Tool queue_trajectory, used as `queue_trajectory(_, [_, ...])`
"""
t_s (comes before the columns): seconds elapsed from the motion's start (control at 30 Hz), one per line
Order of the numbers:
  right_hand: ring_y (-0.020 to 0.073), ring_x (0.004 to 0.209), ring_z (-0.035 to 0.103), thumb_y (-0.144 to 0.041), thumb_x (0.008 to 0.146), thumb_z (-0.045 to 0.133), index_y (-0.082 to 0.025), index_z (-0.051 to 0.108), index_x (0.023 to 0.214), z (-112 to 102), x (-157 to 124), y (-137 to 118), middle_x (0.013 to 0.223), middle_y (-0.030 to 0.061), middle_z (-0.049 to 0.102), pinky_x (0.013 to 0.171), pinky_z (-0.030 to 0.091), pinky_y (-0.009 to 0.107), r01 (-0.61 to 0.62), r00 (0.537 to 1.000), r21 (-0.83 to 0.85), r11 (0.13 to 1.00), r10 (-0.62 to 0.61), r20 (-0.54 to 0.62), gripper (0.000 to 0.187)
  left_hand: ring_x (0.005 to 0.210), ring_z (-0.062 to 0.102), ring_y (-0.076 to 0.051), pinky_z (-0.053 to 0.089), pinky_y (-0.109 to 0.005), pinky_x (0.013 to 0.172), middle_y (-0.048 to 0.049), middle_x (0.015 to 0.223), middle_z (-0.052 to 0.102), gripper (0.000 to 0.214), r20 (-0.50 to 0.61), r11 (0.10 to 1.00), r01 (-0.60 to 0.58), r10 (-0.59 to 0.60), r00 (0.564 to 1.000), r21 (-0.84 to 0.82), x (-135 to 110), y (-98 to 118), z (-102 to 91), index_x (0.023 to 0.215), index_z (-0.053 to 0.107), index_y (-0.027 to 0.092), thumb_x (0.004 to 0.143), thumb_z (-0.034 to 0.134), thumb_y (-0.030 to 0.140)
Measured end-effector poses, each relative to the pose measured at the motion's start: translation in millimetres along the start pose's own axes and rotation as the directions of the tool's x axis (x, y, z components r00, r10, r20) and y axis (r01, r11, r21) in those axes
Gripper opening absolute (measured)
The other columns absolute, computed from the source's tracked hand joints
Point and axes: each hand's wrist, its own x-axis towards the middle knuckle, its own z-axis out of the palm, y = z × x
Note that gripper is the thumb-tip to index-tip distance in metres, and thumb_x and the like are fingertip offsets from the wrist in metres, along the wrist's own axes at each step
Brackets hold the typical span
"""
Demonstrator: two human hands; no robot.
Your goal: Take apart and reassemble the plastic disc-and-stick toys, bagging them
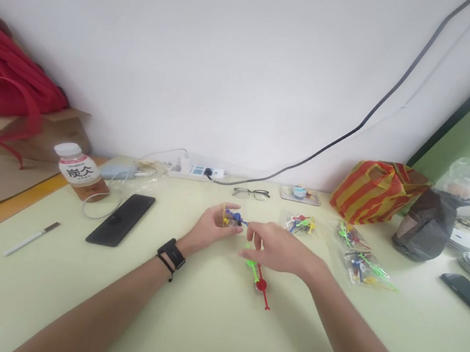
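My left hand (215, 224) is closed around a small toy of blue and yellow plastic parts (234, 217), with a thin yellow ring edge showing by the fingers. A blue rod sticks out of it to the right. Close by, my right hand (270, 246) has bent fingers, its thumb apart from the index finger. The rod's tip ends at that index finger; whether they touch I cannot tell. On the table below the right hand lie a red plastic piece (261, 285) with a thin stem and a bright green piece (252, 269), partly hidden by the thumb.
Bags of coloured plastic parts (300, 224) (367, 267) lie to the right. Glasses (252, 193) and a power strip (194, 172) are near the wall. On the left are a phone (120, 219), a bottle (81, 173) and a white pen-like stick (30, 239). A striped bag (373, 191) stands back right.
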Motion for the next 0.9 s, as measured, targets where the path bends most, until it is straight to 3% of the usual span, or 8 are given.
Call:
queue_trajectory(0.1, [0.0207, 0.074, 0.059, -0.057, 0.069, 0.083, -0.022, 0.056, 0.090, 9, 0, -2, 0.088, 0.0033, 0.066, 0.058, 0.035, 0.028, -0.020, 0.991, -0.125, 0.992, 0.036, 0.127, 0.049, 0.105, 0.073, -0.026, 0.057, -0.042, 0.098, -0.0128, 0.117, 0.076, 0.068, -0.035, 1.000, 0.001, 0.000, 0.999, 0.016, 0, -2, 1.8, 0.133, 0.061, 0.018, 0.076, 0.089, 0.041])
queue_trajectory(0.23, [0.0175, 0.069, 0.057, -0.023, 0.069, 0.078, -0.022, 0.055, 0.088, 8, -2, -4, 0.091, 0.0025, 0.065, 0.054, 0.032, 0.026, -0.031, 0.961, -0.187, 0.982, 0.081, 0.264, 0.030, 0.112, 0.071, -0.027, 0.055, -0.042, 0.103, -0.0122, 0.120, 0.074, 0.055, -0.064, 0.995, -0.060, 0.065, 0.996, 0.079, 3, -6, 1.8, 0.126, 0.064, 0.017, 0.083, 0.083, 0.044])
queue_trajectory(0.33, [0.0172, 0.075, 0.058, -0.007, 0.072, 0.065, -0.022, 0.058, 0.092, 4, -3, -2, 0.093, 0.0033, 0.066, 0.056, 0.033, 0.025, -0.022, 0.969, -0.168, 0.986, 0.063, 0.240, 0.026, 0.114, 0.069, -0.026, 0.053, -0.042, 0.104, -0.0115, 0.122, 0.073, 0.052, -0.030, 0.982, -0.109, 0.115, 0.993, 0.156, 4, -8, 1.3, 0.130, 0.064, 0.017, 0.088, 0.077, 0.046])
queue_trajectory(0.47, [0.0160, 0.076, 0.059, -0.003, 0.078, 0.058, -0.020, 0.061, 0.086, -2, -3, 2, 0.086, 0.0023, 0.067, 0.059, 0.035, 0.025, 0.019, 0.993, -0.073, 0.997, -0.010, 0.115, 0.019, 0.110, 0.069, -0.025, 0.053, -0.040, 0.101, -0.0100, 0.119, 0.073, 0.050, 0.036, 0.961, -0.107, 0.101, 0.994, 0.256, 2, -9, 2.8, 0.134, 0.062, 0.019, 0.095, 0.067, 0.050])
queue_trajectory(0.57, [0.0142, 0.067, 0.057, -0.010, 0.087, 0.054, -0.021, 0.063, 0.082, -14, -3, 3, 0.077, 0.0001, 0.066, 0.060, 0.038, 0.025, 0.107, 0.992, 0.049, 0.993, -0.104, -0.065, 0.015, 0.107, 0.068, -0.024, 0.054, -0.038, 0.097, -0.0089, 0.119, 0.073, 0.050, 0.043, 0.938, -0.134, 0.126, 0.991, 0.319, 0, -7, 4.9, 0.137, 0.060, 0.020, 0.098, 0.062, 0.051])
queue_trajectory(0.73, [0.0151, 0.064, 0.058, -0.028, 0.096, 0.058, -0.023, 0.066, 0.099, -44, -12, 7, 0.077, 0.0002, 0.067, 0.061, 0.043, 0.027, 0.210, 0.859, 0.159, 0.965, -0.104, -0.500, 0.010, 0.094, 0.068, -0.021, 0.054, -0.032, 0.082, -0.0072, 0.112, 0.073, 0.052, 0.068, 0.927, -0.132, 0.115, 0.991, 0.350, -5, 0, 9.2, 0.139, 0.057, 0.020, 0.099, 0.059, 0.054])
queue_trajectory(0.83, [0.0164, 0.068, 0.061, -0.034, 0.096, 0.062, -0.022, 0.064, 0.105, -55, -20, 7, 0.077, 0.0011, 0.067, 0.060, 0.045, 0.027, 0.274, 0.780, 0.239, 0.932, -0.069, -0.622, 0.015, 0.088, 0.066, -0.020, 0.052, -0.031, 0.078, -0.0049, 0.107, 0.073, 0.051, 0.058, 0.908, -0.128, 0.114, 0.992, 0.400, -7, 4, 12.1, 0.136, 0.060, 0.021, 0.096, 0.062, 0.054])
queue_trajectory(0.9, [0.0172, 0.070, 0.062, -0.035, 0.096, 0.063, -0.022, 0.063, 0.105, -57, -24, 5, 0.078, 0.0020, 0.067, 0.060, 0.046, 0.027, 0.300, 0.759, 0.268, 0.915, -0.058, -0.649, 0.016, 0.086, 0.064, -0.019, 0.050, -0.030, 0.075, -0.0034, 0.104, 0.072, 0.051, 0.070, 0.885, -0.132, 0.113, 0.991, 0.447, -8, 6, 14.2, 0.134, 0.062, 0.023, 0.094, 0.066, 0.054])
